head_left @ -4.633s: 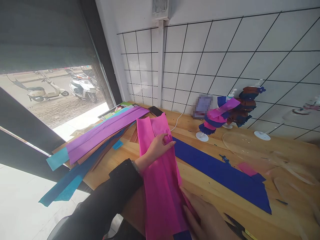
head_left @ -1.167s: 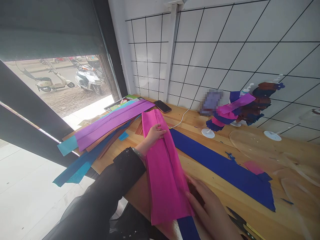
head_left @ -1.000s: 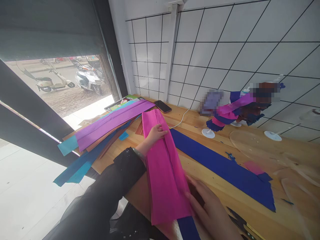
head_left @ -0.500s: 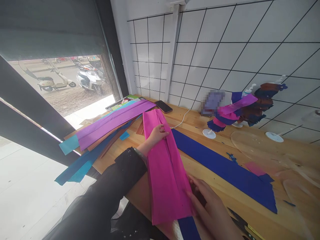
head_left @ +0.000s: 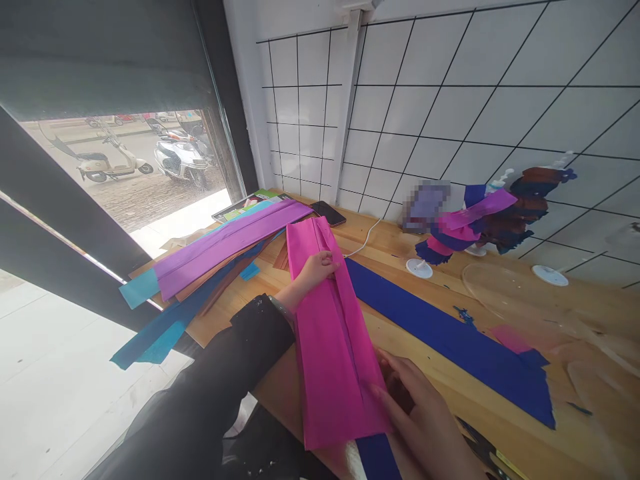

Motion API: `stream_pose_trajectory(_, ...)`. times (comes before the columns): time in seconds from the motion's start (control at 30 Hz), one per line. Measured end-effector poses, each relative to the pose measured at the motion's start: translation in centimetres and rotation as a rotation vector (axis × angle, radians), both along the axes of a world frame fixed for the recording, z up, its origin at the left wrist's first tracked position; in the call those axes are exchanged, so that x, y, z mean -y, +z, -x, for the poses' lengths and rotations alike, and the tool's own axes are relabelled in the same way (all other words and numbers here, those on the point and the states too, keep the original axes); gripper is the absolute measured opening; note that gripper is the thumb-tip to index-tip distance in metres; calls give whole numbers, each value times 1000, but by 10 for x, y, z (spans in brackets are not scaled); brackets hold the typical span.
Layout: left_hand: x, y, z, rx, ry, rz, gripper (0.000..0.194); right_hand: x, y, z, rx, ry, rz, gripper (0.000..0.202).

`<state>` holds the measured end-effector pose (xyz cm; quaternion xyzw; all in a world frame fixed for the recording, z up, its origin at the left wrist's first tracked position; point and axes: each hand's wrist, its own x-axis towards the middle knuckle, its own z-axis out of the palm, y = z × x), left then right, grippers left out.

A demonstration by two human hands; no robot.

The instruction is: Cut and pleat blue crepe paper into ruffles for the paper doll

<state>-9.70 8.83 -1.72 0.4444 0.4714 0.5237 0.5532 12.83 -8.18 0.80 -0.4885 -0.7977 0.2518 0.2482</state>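
Observation:
A long piece of bright pink crepe paper (head_left: pixel 330 373) lies lengthwise in front of me, with a loose fold running down its middle. My left hand (head_left: pixel 320 268) rests on its upper part, fingers curled closed on the fold's edge. At the lower right, my right hand (head_left: pixel 425 413) has thumb and fingers closed on the paper's right edge; part of the fingers is in shadow. To the right, a dark blue crepe paper strip (head_left: pixel 440 327) lies flat. Below the pink paper's bottom end, another piece of dark blue paper (head_left: pixel 376 457) shows.
Purple crepe paper (head_left: pixel 225 248) lies over brown and teal strips (head_left: pixel 160 333) at the left. A phone (head_left: pixel 329 213) and white cable (head_left: pixel 369 237) lie behind. Scissors (head_left: pixel 480 443) are beside my right hand. Pink and blue paper pieces (head_left: pixel 457 230) sit on white-based stands at the back right.
Almost nothing differs. Both hands stay in place on the pink crepe paper, and its lower right edge has shifted slightly to the right.

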Motion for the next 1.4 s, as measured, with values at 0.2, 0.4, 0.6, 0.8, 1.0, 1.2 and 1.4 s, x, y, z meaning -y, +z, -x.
stream_pose_trajectory(0.2,2,1,-1,13,-26,-13,31,1,-2,1,-9,-26,-16,40)
stream_pose_trajectory(0.4,-1,0,-2,3,-2,15,37,0,-7,-1,-7,-4,-15,39)
stream_pose_trajectory(0.6,-5,-5,0,-37,-8,11,48,-2,-6,-3,-25,-6,-22,35)
stream_pose_trajectory(0.8,-6,-10,1,-86,-24,-23,52,-4,-5,-8,2,-29,-28,33)
stream_pose_trajectory(1.0,-4,-9,0,-146,-34,-21,56,-1,4,-3,71,-57,-28,32)
stream_pose_trajectory(1.2,-3,-8,-2,-180,-44,-25,55,0,1,-2,118,-42,-35,34)
stream_pose_trajectory(1.4,-2,-9,-1,-208,-53,-45,54,-2,-2,-4,139,-61,-12,31)
